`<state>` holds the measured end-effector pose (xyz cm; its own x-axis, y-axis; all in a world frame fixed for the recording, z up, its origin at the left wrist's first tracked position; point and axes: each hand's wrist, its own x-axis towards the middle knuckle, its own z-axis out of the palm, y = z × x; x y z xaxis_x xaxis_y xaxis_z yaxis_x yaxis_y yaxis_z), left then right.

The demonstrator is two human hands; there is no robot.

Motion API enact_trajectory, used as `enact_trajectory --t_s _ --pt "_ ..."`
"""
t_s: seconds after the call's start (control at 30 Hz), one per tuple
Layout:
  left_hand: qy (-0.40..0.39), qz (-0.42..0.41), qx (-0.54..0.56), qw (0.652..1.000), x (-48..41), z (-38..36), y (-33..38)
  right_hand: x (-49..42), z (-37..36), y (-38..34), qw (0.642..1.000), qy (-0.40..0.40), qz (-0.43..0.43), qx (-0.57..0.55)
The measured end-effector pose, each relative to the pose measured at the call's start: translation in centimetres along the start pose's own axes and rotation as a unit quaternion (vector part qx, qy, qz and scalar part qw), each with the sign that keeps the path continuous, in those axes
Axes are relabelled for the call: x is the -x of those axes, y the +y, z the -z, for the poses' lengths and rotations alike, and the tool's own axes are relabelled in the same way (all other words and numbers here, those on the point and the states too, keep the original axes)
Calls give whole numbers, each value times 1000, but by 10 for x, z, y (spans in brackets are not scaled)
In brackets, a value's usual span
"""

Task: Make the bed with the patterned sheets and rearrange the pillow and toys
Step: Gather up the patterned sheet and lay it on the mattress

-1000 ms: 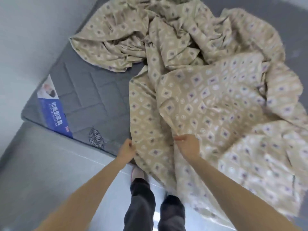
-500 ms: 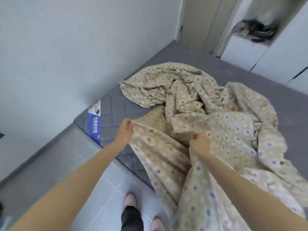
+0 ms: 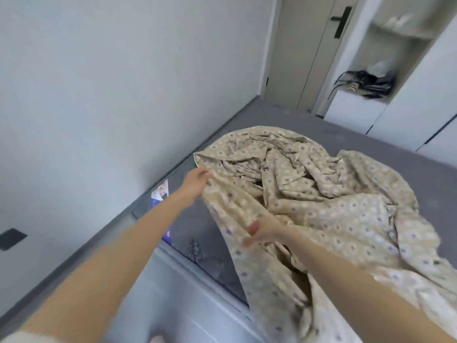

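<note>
A beige patterned sheet (image 3: 333, 199) lies crumpled over the grey mattress (image 3: 385, 144) and spills off its near edge toward the floor. My left hand (image 3: 196, 180) is stretched forward and grips the sheet's edge near the wall side. My right hand (image 3: 262, 232) pinches the same edge closer to me, above the mattress's near corner. A blue and white label (image 3: 160, 196) shows on the bare mattress corner, partly behind my left forearm. No pillow or toys are in view.
A white wall (image 3: 99, 107) runs along the bed's left side, with a dark socket (image 3: 11, 238) low down. A door (image 3: 309, 50) stands beyond the bed's far end. White cabinets with a shelf of dark cables (image 3: 366, 82) stand at the far right. Grey floor (image 3: 173, 293) lies below me.
My view has risen from the mattress to the room. My left hand has carried the sheet edge forward and toward the wall; my right hand still holds the edge nearer me.
</note>
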<state>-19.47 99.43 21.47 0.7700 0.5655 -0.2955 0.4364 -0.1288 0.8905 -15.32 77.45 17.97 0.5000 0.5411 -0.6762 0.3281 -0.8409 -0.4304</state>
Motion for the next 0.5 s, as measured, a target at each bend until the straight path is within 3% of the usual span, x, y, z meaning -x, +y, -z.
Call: enact_trajectory --t_s 0.2,0.37,0.5 --pt "-32 -27 49 998 -40 58 5 -28 -1 -62 991 125 -36 -16" --pt "-114 -30 80 990 -74 107 16 -32 21 -107 974 201 -89 -51" --pt "-169 -62 52 982 -102 119 24 -39 44 -112 920 269 -85 -273"
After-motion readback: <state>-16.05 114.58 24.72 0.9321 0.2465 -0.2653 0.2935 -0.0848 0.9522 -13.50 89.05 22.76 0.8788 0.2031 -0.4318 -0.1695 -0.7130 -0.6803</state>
